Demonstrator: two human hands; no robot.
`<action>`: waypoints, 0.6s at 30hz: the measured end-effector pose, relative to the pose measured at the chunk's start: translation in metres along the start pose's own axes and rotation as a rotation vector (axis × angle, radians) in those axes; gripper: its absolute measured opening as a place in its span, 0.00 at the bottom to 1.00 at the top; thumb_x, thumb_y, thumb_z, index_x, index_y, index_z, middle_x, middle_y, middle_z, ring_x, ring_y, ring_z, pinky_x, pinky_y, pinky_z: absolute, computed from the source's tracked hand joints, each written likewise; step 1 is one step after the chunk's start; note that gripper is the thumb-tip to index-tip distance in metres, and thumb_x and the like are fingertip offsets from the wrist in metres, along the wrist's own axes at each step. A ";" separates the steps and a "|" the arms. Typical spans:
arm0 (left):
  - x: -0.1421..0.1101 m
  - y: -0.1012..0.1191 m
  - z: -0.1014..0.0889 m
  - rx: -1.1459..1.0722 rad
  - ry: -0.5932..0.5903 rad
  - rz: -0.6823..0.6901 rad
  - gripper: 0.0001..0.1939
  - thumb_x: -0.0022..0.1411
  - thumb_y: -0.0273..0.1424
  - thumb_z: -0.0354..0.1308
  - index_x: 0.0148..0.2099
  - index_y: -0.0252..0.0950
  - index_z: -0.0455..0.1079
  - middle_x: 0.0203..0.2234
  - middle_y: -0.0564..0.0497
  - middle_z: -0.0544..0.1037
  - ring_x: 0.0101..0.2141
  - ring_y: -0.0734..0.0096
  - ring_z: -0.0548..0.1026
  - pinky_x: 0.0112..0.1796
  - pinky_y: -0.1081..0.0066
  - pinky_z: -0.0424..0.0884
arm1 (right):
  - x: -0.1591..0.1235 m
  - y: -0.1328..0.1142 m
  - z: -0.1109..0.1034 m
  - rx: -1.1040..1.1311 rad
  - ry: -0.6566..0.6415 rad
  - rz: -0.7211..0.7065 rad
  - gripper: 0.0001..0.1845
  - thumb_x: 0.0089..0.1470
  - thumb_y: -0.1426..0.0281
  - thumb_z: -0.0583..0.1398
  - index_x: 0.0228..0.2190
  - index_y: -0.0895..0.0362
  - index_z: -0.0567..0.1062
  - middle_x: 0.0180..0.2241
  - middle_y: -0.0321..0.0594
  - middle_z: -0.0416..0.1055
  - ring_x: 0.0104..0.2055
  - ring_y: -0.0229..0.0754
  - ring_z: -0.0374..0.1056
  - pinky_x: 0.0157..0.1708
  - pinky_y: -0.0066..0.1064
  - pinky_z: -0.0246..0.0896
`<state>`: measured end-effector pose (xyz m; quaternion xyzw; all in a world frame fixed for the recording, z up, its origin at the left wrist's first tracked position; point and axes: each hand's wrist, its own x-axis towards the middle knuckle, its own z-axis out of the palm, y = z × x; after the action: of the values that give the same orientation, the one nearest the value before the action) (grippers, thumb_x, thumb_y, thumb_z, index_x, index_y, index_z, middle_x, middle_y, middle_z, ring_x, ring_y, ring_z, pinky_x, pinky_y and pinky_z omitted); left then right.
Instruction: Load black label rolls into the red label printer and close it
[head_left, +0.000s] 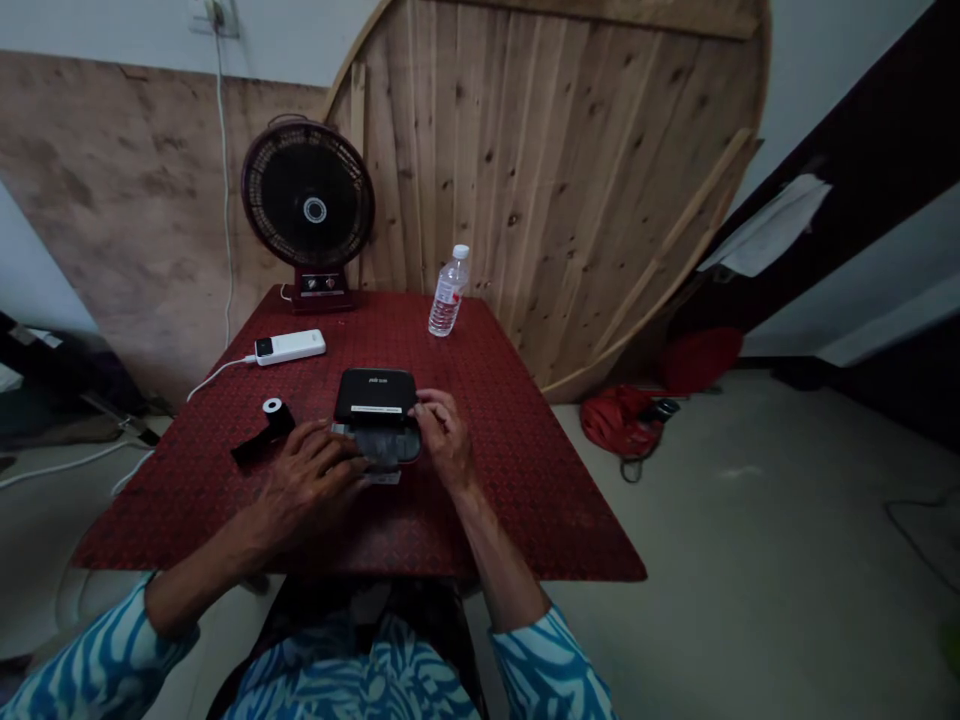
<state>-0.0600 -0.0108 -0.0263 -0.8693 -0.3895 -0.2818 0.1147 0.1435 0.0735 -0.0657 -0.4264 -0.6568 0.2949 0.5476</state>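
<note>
A small black flip-lid device lies on the table in front of me, its lid raised and a white label along the lid's lower edge. Its grey inner tray is exposed, with something clear or shiny in it. My left hand reaches over the tray's front left, fingers together; what is under the fingertips is partly hidden. A pale strip sticks out at the front edge beside them. My right hand has bent fingers gripping the device's right side near the lid. Left of it lies a partly unwound black roll with a white core.
A white power bank with a cable sits at the left of the red-covered table. Behind stand a dark red fan and a water bottle. A round wooden board leans on the wall; a red bag lies on the floor.
</note>
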 end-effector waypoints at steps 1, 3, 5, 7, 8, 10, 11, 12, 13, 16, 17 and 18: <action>0.000 -0.002 -0.001 -0.016 0.009 -0.020 0.08 0.62 0.29 0.55 0.43 0.40 0.73 0.37 0.49 0.79 0.40 0.66 0.74 0.52 0.57 0.60 | -0.006 0.003 0.001 -0.021 0.012 -0.015 0.16 0.57 0.60 0.54 0.27 0.55 0.76 0.42 0.44 0.69 0.47 0.43 0.67 0.47 0.35 0.62; 0.001 -0.011 0.000 -0.027 0.042 -0.088 0.10 0.63 0.32 0.54 0.46 0.38 0.71 0.40 0.47 0.78 0.42 0.63 0.73 0.51 0.57 0.61 | -0.015 0.009 0.004 -0.060 0.056 -0.076 0.16 0.58 0.61 0.52 0.29 0.55 0.76 0.42 0.44 0.69 0.48 0.43 0.66 0.49 0.37 0.62; 0.002 -0.021 0.002 0.008 0.073 -0.165 0.15 0.63 0.35 0.52 0.51 0.36 0.68 0.44 0.43 0.76 0.46 0.59 0.71 0.50 0.56 0.61 | -0.019 0.012 0.006 -0.093 0.091 -0.153 0.16 0.60 0.62 0.51 0.31 0.55 0.75 0.42 0.45 0.69 0.48 0.43 0.66 0.49 0.39 0.61; 0.002 -0.030 0.006 0.062 0.054 -0.215 0.18 0.63 0.38 0.52 0.53 0.36 0.67 0.47 0.41 0.75 0.48 0.55 0.70 0.50 0.54 0.61 | -0.021 0.014 0.007 -0.121 0.105 -0.203 0.16 0.61 0.63 0.50 0.32 0.54 0.75 0.42 0.44 0.69 0.48 0.43 0.66 0.49 0.40 0.61; 0.002 -0.032 0.008 0.080 0.026 -0.223 0.19 0.63 0.39 0.52 0.53 0.36 0.67 0.48 0.42 0.74 0.49 0.54 0.69 0.50 0.54 0.60 | -0.022 0.015 0.007 -0.130 0.107 -0.218 0.16 0.61 0.64 0.49 0.33 0.54 0.75 0.43 0.44 0.69 0.48 0.43 0.66 0.49 0.40 0.61; -0.001 -0.034 0.012 0.094 -0.029 -0.224 0.19 0.63 0.40 0.52 0.52 0.38 0.68 0.50 0.43 0.74 0.50 0.53 0.68 0.51 0.53 0.58 | -0.022 0.015 0.007 -0.139 0.111 -0.246 0.16 0.61 0.65 0.49 0.34 0.54 0.75 0.42 0.44 0.69 0.48 0.43 0.66 0.49 0.40 0.61; -0.002 -0.034 0.014 0.094 -0.040 -0.224 0.18 0.63 0.39 0.52 0.52 0.38 0.68 0.50 0.43 0.74 0.50 0.53 0.68 0.52 0.52 0.58 | -0.022 0.015 0.006 -0.140 0.112 -0.263 0.17 0.62 0.65 0.48 0.34 0.54 0.75 0.42 0.44 0.69 0.48 0.43 0.66 0.49 0.40 0.61; -0.004 -0.034 0.015 0.090 -0.044 -0.225 0.18 0.63 0.39 0.52 0.52 0.38 0.69 0.50 0.42 0.74 0.51 0.53 0.68 0.52 0.52 0.57 | -0.022 0.015 0.006 -0.140 0.108 -0.278 0.17 0.62 0.65 0.48 0.34 0.55 0.75 0.41 0.44 0.70 0.48 0.43 0.66 0.49 0.40 0.61; -0.005 -0.034 0.016 0.082 -0.044 -0.229 0.18 0.62 0.39 0.53 0.52 0.38 0.69 0.50 0.42 0.74 0.51 0.53 0.68 0.53 0.52 0.57 | -0.022 0.015 0.005 -0.141 0.098 -0.287 0.18 0.62 0.65 0.48 0.34 0.55 0.75 0.41 0.44 0.70 0.48 0.44 0.66 0.48 0.40 0.62; -0.009 -0.034 0.017 -0.009 -0.046 -0.279 0.18 0.62 0.40 0.53 0.51 0.38 0.70 0.49 0.42 0.74 0.49 0.52 0.69 0.52 0.51 0.58 | -0.024 0.016 0.003 -0.150 0.052 -0.278 0.18 0.62 0.63 0.47 0.34 0.54 0.75 0.42 0.44 0.70 0.48 0.44 0.67 0.48 0.40 0.62; -0.009 -0.035 0.017 -0.079 -0.044 -0.315 0.18 0.62 0.40 0.52 0.50 0.38 0.71 0.48 0.42 0.74 0.49 0.53 0.69 0.52 0.51 0.59 | -0.025 0.017 0.003 -0.144 0.039 -0.267 0.18 0.62 0.63 0.47 0.34 0.54 0.75 0.42 0.44 0.70 0.49 0.44 0.66 0.49 0.40 0.62; -0.009 -0.034 0.016 -0.176 -0.037 -0.367 0.18 0.63 0.40 0.51 0.50 0.39 0.71 0.49 0.43 0.74 0.49 0.54 0.69 0.52 0.52 0.60 | -0.027 0.018 0.003 -0.129 0.031 -0.256 0.18 0.62 0.63 0.47 0.35 0.54 0.75 0.43 0.44 0.70 0.50 0.44 0.66 0.49 0.40 0.61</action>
<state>-0.0838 0.0135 -0.0456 -0.7953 -0.5173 -0.3151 -0.0221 0.1459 0.0587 -0.0945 -0.3781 -0.7148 0.1734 0.5621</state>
